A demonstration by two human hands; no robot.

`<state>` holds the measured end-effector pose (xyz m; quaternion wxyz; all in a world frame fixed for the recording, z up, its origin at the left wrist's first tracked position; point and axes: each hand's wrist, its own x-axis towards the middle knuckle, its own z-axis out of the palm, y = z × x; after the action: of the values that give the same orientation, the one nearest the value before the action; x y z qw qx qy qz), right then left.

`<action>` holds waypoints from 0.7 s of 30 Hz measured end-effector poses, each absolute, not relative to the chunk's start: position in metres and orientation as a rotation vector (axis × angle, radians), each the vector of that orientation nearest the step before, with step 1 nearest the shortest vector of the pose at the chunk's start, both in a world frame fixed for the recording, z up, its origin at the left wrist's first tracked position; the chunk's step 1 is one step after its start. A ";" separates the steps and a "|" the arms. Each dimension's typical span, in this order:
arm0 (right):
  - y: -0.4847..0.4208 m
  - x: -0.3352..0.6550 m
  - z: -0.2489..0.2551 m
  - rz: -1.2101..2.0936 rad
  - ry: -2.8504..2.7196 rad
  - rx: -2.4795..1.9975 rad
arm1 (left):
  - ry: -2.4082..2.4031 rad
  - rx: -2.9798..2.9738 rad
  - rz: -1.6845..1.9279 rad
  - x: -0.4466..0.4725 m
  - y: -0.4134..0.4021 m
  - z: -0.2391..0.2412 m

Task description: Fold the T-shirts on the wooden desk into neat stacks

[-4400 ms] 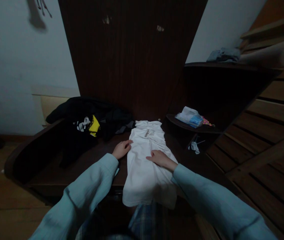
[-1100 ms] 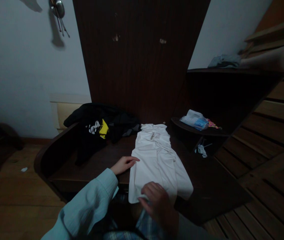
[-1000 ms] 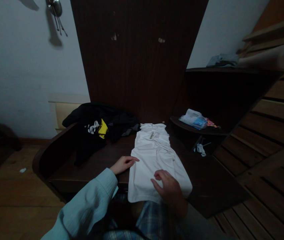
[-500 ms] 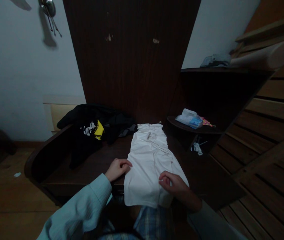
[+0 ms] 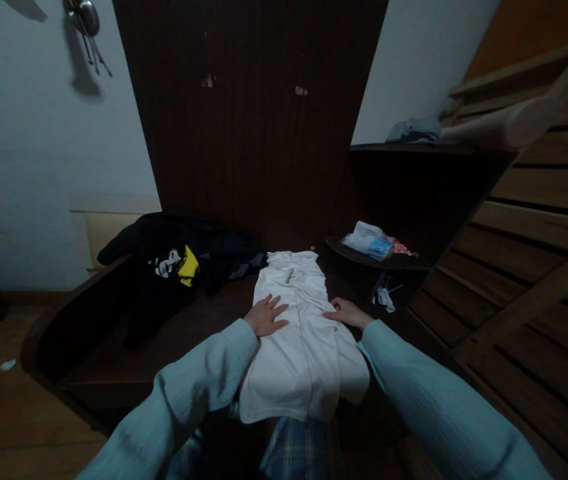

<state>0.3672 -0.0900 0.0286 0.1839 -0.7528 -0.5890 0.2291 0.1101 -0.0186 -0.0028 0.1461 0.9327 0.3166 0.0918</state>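
A person in pale blue-green sleeves spreads a white garment (image 5: 284, 373) at the lower centre of the frame, its length running across a dark wooden bench top (image 5: 199, 333) and its hem hanging past the front edge, above plaid cloth (image 5: 297, 447). A strip of brown surface lies between the garment and the black clothing (image 5: 214, 243) at centre left, where a raised, curved side (image 5: 44, 343) bounds the bench. A tall dark panel (image 5: 254, 147) closes off the far end; at centre right, a small rounded shelf (image 5: 389, 264) bearing a plastic packet (image 5: 369, 241) stands near the garment's upper right edge, with wooden slats (image 5: 539, 230) beyond.

The left hand (image 5: 267, 316) lies palm down on the garment's left side, fingers spread, gripping nothing. The right hand (image 5: 347, 312) bends its fingers at the right edge; whether it pinches the fabric cannot be told. Narrow and heavily gathered toward the top, the garment widens into a smoother lower part, creased lengthwise, with a gently wavy hem.
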 end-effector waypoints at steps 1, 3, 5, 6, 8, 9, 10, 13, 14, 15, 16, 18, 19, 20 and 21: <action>-0.088 0.367 0.026 0.603 -1.712 -2.146 | 0.920 2.681 0.246 0.110 -0.017 -0.004; -0.083 0.367 0.021 0.516 -1.775 -2.181 | 0.949 2.669 0.197 0.111 -0.012 -0.004; -0.075 0.370 0.019 0.425 -1.761 -2.226 | 1.005 2.657 0.149 0.115 -0.005 -0.001; -0.070 0.371 0.019 0.371 -1.724 -2.254 | 1.039 2.654 0.133 0.117 -0.001 0.001; -0.058 0.375 0.019 0.295 -1.635 -2.293 | 1.117 2.656 0.112 0.124 0.009 0.004; -0.053 0.377 0.019 0.275 -1.596 -2.299 | 1.158 2.658 0.115 0.128 0.014 0.006; -0.048 0.379 0.020 0.270 -1.567 -2.299 | 1.194 2.661 0.123 0.132 0.018 0.006; -0.041 0.384 0.025 0.321 -1.524 -2.277 | 1.238 2.667 0.181 0.138 0.025 0.005; -0.044 0.386 0.026 0.370 -1.494 -2.259 | 1.232 2.674 0.212 0.138 0.025 0.004; -0.049 0.388 0.027 0.437 -1.451 -2.235 | 1.217 2.683 0.245 0.137 0.024 0.003; -0.056 0.389 0.029 0.520 -1.408 -2.201 | 1.197 2.691 0.278 0.134 0.023 0.001; -0.078 0.393 0.030 0.698 -1.340 -2.117 | 1.147 2.706 0.310 0.127 0.020 0.000; -0.092 0.394 0.029 0.781 -1.326 -2.082 | 1.116 2.711 0.288 0.122 0.019 0.001; -0.107 0.395 0.029 0.858 -1.324 -2.048 | 1.089 2.711 0.242 0.117 0.017 0.003; -0.122 0.396 0.027 0.936 -1.331 -2.017 | 1.074 2.710 0.183 0.113 0.015 0.006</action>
<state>0.3960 -0.1219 0.0272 0.2716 -0.7491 -0.4942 0.3475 0.1134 0.0146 0.0062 0.1102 0.9221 0.3656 0.0622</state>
